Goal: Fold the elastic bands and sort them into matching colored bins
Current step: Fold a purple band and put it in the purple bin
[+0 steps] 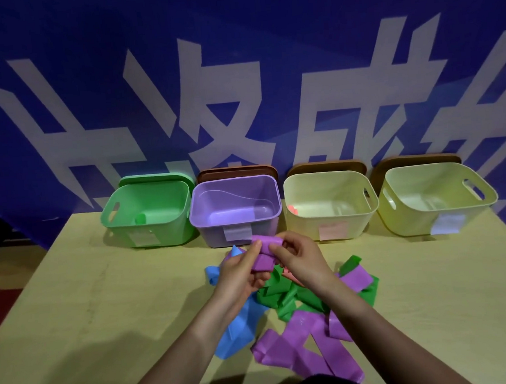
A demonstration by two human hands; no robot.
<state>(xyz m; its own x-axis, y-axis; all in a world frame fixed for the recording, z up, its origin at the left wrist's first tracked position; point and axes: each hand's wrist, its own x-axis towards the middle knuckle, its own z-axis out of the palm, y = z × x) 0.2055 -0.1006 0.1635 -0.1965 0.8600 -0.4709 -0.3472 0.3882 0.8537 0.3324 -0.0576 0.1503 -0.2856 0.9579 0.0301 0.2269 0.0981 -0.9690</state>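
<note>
Both of my hands work above the middle of the worktop [102,294], just in front of the purple bin [235,211]. My left hand [240,271] and my right hand [299,261] together hold one purple band [264,253], folded into a short, thick bundle. The fingers of my left hand curl around the lower part of the bundle, with the thumb pressed on its front face. The fingers of my right hand curl over the upper end and pinch it from the right side. The bundle is lifted clear of the worktop.

Below my wrists, toward the near edge, lies a loose pile of bands: a blue band [235,329] on the left, tangled green bands [281,295] in the centre, and purple bands [306,348] spread toward the near edge and to the right. A small pink patch shows beside my right hand; I cannot tell what it is.

Four open bins stand in a row along the far edge. From left to right: a green bin [151,224] with a small green item on its floor, the purple bin, a cream bin [329,216] with a small red item at its left inner wall, and a yellow bin [435,210]. Each bin carries a label on its front wall, and a lid stands behind each one. A blue banner [52,41] with large white characters hangs behind the row.
</note>
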